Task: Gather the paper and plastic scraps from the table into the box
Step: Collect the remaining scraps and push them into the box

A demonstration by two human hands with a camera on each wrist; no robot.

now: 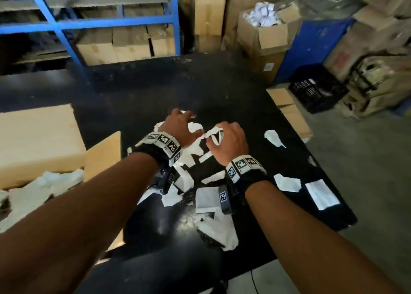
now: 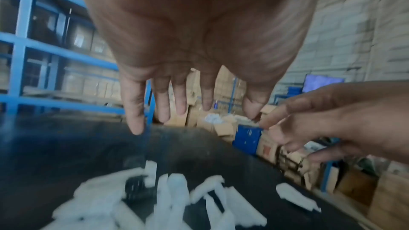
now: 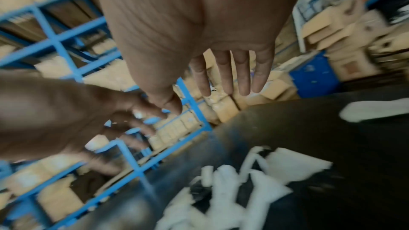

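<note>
Two hands are hovering over the white scraps

The left hand [image 1: 180,124] and right hand [image 1: 231,141] are spreading straight fingers, holding nothing, above the scraps [image 1: 206,178] mid-frame on the black table [image 1: 155,89]; the box [image 1: 29,182] is sitting at lower left.

A heap of paper scraps [image 1: 195,160] lies in the middle of the tabletop [image 1: 155,89], with the left hand [image 1: 180,128] and right hand [image 1: 229,142] side by side above its far end, and looser scraps [image 1: 287,182] scattered to the right of the heap near the tabletop's right edge. At the left edge of the tabletop stands an open cardboard box [image 1: 104,153] with scraps inside it. Behind the tabletop a shelving rack [image 1: 89,24] stands to the left, and to the right a second box [image 1: 266,37] filled with crumpled paper, with a crate [image 1: 318,89] on the floor before it.
</note>
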